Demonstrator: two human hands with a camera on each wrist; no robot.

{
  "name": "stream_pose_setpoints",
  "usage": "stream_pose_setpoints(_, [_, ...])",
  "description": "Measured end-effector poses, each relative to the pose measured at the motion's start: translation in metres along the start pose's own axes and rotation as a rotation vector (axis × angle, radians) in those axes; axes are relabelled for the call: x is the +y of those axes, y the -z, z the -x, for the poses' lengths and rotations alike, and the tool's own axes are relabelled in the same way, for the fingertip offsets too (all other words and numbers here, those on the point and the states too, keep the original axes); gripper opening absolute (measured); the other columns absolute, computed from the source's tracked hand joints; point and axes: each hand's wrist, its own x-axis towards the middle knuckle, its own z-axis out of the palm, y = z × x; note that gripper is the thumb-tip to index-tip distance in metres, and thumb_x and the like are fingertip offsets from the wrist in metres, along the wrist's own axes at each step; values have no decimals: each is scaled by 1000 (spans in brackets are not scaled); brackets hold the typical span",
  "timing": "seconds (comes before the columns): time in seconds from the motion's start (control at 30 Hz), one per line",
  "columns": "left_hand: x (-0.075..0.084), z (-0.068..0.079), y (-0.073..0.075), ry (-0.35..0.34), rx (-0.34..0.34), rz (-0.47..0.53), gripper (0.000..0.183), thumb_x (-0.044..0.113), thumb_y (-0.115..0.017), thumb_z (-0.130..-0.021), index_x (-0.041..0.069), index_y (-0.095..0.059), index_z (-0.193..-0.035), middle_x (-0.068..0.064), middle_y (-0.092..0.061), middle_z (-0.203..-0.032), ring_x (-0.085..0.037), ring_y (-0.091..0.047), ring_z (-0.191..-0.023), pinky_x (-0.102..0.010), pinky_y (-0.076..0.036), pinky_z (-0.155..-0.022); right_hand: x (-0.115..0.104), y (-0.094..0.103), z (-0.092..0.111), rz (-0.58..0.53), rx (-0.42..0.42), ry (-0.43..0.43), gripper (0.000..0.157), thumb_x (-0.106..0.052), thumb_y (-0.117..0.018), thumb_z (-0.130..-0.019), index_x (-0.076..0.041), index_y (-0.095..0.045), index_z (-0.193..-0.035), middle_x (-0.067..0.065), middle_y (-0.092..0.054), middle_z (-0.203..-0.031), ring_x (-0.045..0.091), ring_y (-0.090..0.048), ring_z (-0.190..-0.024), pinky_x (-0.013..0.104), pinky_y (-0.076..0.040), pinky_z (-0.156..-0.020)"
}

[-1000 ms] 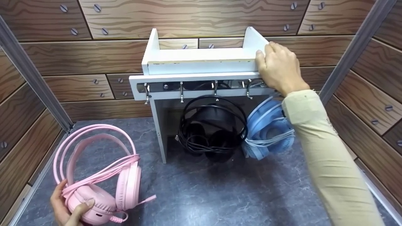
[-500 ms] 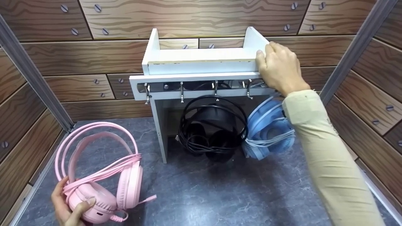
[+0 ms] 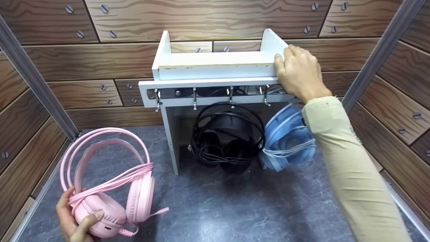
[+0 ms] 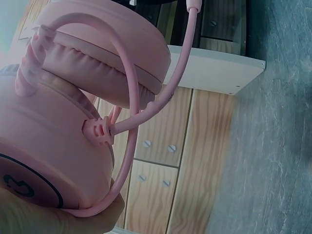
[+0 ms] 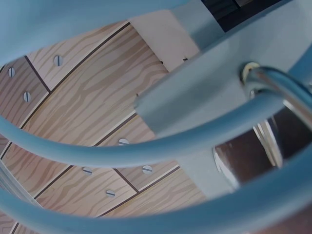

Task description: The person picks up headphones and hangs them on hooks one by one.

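Observation:
At the lower left of the head view, my left hand (image 3: 68,220) grips a pink headset (image 3: 142,198) by one ear cup, thumb across the cup. Its cable is bundled around it, and a thin microphone boom sticks out to the right. In the left wrist view the headset's cup (image 4: 48,124) and looped cable fill the left side. My right hand (image 3: 300,72) holds the right side panel of a white shelf rack (image 3: 215,58) with a row of metal hooks. A black headset (image 3: 231,122) and a blue headset (image 3: 282,151) hang below the hooks, the blue one partly hidden by the forearm.
The rack stands on a dark marbled surface (image 3: 215,208). Wood-patterned walls (image 3: 215,20) enclose it at the back and both sides, with grey metal posts (image 3: 37,70) in the corners. Blue headband loops (image 5: 146,153) pass close before the right wrist camera, near a hook (image 5: 280,85).
The left hand and the pink headset have shifted slightly up and to the right. My right hand keeps its hold on the rack, which stays in place with its hanging headsets.

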Motion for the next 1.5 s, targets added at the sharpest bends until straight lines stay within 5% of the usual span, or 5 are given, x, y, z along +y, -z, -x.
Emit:
stream_pose_setpoints(1.0, [-1, 7, -7, -16, -8, 49, 83, -18, -43, -62, 19, -53, -136, -6, -61, -124, -16, -59, -108, -19, -50, -84, -1, 0, -1, 5, -14, 0, 62, -32, -24, -107, 17, -49, -134, 34, -43, -147, 52, -39, -137, 56, -27, -116])
stream_pose_setpoints(1.5, [1, 9, -19, -112, -17, 239, 81, -18, -42, -57, 9, -57, -132, -15, -61, -120, -22, -60, -101, -21, -52, -78, 0, 0, -1, 2, -30, -7, 64, -33, -22, -107, 17, -45, -140, 34, -41, -149, 51, -36, -139, 55, -25, -117])
